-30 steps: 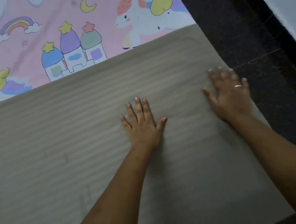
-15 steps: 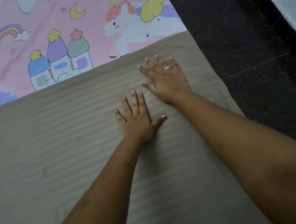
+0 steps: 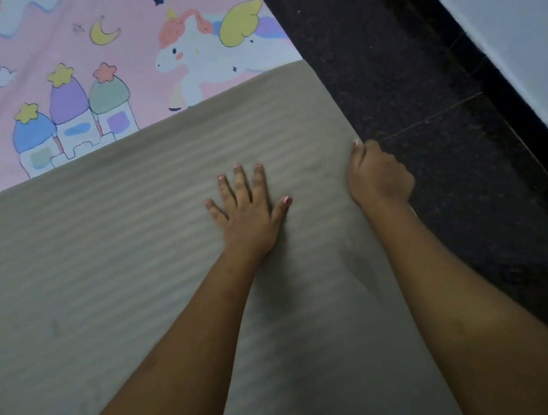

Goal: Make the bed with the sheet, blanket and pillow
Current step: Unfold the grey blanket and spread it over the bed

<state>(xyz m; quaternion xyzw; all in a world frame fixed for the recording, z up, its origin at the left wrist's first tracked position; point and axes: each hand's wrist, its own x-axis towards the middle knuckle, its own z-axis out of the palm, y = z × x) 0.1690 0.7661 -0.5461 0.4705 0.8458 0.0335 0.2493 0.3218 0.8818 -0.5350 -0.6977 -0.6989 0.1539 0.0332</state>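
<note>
A beige striped blanket [image 3: 133,249] lies spread over a pink sheet [image 3: 144,38] printed with a unicorn, castle and rainbow. My left hand [image 3: 250,209] presses flat on the blanket with fingers straight and spread. My right hand [image 3: 379,175] is at the blanket's right edge, its fingers curled over that edge and gripping it. No pillow is in view.
A dark speckled floor [image 3: 439,131] runs along the right side of the bed. Beyond it, at the upper right, stands a pale wall [image 3: 519,28] with a black skirting strip.
My right hand slid from the middle of the blanket out to its right edge and curled round it. My left hand stayed flat in place.
</note>
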